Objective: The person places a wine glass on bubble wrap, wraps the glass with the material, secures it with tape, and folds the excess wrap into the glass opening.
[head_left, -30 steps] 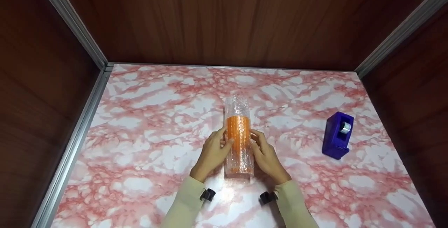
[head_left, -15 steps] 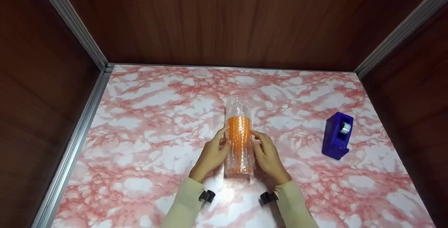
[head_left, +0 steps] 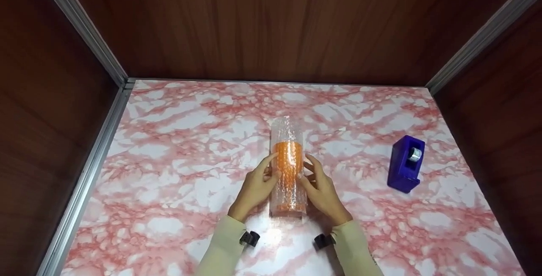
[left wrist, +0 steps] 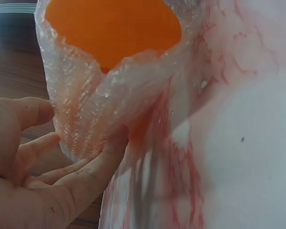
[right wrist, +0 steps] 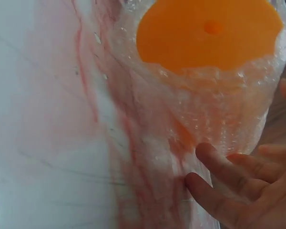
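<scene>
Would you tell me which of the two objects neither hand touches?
The purple tape dispenser; left hand and right hand touch the bubble-wrapped orange object.

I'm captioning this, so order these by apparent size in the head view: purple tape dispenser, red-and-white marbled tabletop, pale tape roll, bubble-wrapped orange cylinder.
Largest to smallest:
Red-and-white marbled tabletop
Bubble-wrapped orange cylinder
Purple tape dispenser
Pale tape roll

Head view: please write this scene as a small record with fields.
Item: orange cylinder in clear bubble wrap, lying lengthwise
Far end: bubble wrap extends past the cylinder
Left grip: holds the wrapped item's left side
Right grip: holds its right side
Tool: purple-blue tape dispenser, to the right, untouched
Surface: red-and-white marbled tabletop
</scene>
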### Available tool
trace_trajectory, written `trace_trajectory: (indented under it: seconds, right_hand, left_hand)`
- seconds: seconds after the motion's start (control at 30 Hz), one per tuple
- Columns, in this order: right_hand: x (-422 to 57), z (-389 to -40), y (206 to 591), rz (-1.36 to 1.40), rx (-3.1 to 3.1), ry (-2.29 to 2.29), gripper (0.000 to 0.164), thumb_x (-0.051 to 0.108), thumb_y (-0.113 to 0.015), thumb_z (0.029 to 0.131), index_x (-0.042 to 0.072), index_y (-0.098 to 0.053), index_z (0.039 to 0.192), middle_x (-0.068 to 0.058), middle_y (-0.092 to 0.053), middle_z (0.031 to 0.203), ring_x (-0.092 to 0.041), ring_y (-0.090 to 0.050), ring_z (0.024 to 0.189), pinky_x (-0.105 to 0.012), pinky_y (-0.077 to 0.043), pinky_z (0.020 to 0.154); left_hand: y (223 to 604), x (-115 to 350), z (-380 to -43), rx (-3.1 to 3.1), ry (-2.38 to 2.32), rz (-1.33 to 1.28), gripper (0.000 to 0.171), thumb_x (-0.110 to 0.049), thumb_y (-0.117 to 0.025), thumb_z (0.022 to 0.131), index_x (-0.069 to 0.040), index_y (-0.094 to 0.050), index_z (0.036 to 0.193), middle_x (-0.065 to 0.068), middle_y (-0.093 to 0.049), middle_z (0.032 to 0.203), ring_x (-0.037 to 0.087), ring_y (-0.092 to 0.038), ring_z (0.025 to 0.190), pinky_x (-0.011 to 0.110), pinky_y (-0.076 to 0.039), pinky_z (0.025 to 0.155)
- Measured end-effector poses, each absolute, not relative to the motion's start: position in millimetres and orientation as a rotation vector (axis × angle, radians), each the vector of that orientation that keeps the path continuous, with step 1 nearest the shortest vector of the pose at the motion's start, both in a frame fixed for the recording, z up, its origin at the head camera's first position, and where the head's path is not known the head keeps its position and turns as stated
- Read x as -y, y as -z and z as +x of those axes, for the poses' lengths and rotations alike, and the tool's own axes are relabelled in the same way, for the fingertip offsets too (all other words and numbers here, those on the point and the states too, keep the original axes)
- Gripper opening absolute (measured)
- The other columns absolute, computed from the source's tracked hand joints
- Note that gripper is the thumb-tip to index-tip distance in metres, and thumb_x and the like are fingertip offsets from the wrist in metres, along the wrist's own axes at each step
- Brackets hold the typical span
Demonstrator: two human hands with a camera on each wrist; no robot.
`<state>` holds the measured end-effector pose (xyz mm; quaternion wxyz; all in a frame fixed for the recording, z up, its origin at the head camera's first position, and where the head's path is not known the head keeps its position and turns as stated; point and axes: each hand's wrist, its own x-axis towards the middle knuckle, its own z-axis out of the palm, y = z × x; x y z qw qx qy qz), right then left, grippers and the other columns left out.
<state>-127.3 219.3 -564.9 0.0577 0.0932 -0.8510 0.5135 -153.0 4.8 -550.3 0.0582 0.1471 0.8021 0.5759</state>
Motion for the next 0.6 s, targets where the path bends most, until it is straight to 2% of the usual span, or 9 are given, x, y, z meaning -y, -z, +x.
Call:
trace_trajectory:
  seconds: [0.2, 0.33, 0.6]
  right_hand:
    - [-219.0, -126.7, 563.4, 0.296, 2.598, -1.537, 0.052, 0.030, -0.060, 0.102, 0.024, -0.044, 0.151, -0.016, -0.056, 0.140, -0.015, -0.069, 0.087, -0.039, -0.057, 0.074]
    - [-218.8, -127.6, 563.4, 0.303, 2.596, -1.528, 0.051, 0.029, -0.058, 0.103, 0.020, -0.043, 0.151, -0.016, -0.056, 0.139, -0.015, -0.068, 0.087, -0.041, -0.057, 0.077]
    - [-218.9, -127.6, 564.1, 0.291, 2.608, -1.550, 0.050, 0.028, -0.056, 0.104, 0.016, -0.042, 0.151, -0.017, -0.058, 0.138, -0.018, -0.069, 0.093, -0.044, -0.056, 0.081]
  left_hand:
    - [549.7, -3.6, -151.8, -2.409, -1.731, 0.431, 0.055, -0.023, -0.060, 0.101, -0.024, -0.042, 0.153, 0.017, -0.066, 0.121, 0.021, -0.070, 0.098, 0.034, -0.057, 0.075]
    - [547.6, -3.5, -151.9, -2.404, -1.719, 0.402, 0.059, -0.024, -0.060, 0.101, -0.021, -0.038, 0.155, 0.015, -0.067, 0.122, 0.021, -0.070, 0.097, 0.034, -0.057, 0.073]
    - [548.6, -5.8, -153.5, -2.407, -1.702, 0.410, 0.057, -0.024, -0.062, 0.100, -0.010, -0.043, 0.151, 0.018, -0.062, 0.122, 0.023, -0.068, 0.096, 0.032, -0.057, 0.077]
